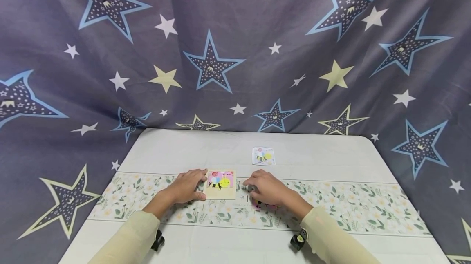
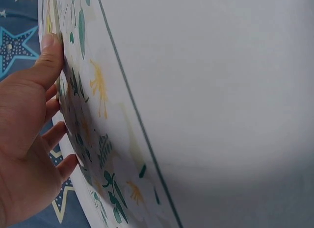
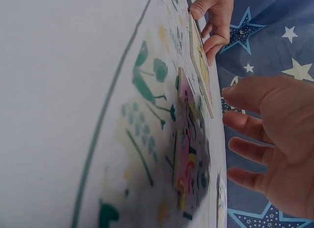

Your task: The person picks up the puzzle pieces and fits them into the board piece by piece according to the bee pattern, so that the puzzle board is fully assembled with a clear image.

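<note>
A wooden puzzle board with a bee picture on pink lies flat on the table. My left hand rests along its left side, thumb at the lower corner and a fingertip near the upper one, fingers spread. To the right of the board, my right hand hovers palm down with relaxed fingers, nothing between them. Loose pink puzzle pieces lie beneath it, partly hidden in the head view. The right wrist view shows one piece near the board and another closer to the camera.
A picture card with a similar bee lies farther back on the white table. A floral strip runs across the tabletop under both hands. Behind the table hangs a dark star-patterned cloth.
</note>
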The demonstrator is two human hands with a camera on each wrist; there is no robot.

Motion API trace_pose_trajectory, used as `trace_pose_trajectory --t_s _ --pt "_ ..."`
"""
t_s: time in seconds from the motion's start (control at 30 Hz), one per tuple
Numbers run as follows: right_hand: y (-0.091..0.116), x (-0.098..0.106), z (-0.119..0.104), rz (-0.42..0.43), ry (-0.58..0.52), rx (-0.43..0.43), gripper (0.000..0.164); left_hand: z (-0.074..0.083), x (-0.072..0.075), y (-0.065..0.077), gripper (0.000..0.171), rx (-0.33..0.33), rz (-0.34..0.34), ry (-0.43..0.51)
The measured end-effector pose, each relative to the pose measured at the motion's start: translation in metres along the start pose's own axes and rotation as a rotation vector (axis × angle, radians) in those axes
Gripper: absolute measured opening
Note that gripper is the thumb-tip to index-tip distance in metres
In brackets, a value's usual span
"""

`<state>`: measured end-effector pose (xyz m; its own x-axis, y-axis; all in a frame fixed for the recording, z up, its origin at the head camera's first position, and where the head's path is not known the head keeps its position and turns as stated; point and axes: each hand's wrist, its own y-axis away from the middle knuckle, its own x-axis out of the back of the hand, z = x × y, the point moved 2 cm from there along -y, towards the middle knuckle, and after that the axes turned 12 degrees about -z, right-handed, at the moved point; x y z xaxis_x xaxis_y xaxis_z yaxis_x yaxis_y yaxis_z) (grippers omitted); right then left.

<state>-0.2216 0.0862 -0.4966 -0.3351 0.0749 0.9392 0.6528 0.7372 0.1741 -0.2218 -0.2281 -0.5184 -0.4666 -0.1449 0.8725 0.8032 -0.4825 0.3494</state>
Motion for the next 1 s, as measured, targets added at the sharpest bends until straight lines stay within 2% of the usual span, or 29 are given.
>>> trace_pose_trajectory --t_s 0.47,1.0 --pt "0.020 -0.004 0.005 0.016 0.010 0.005 0.029 0.001 0.001 0.001 0.067 -0.008 0.007 0.004" --pt "0.029 -0.016 0.006 0.021 0.031 0.060 0.026 0.000 -0.001 0.000 0.068 0.002 -0.002 0.000"
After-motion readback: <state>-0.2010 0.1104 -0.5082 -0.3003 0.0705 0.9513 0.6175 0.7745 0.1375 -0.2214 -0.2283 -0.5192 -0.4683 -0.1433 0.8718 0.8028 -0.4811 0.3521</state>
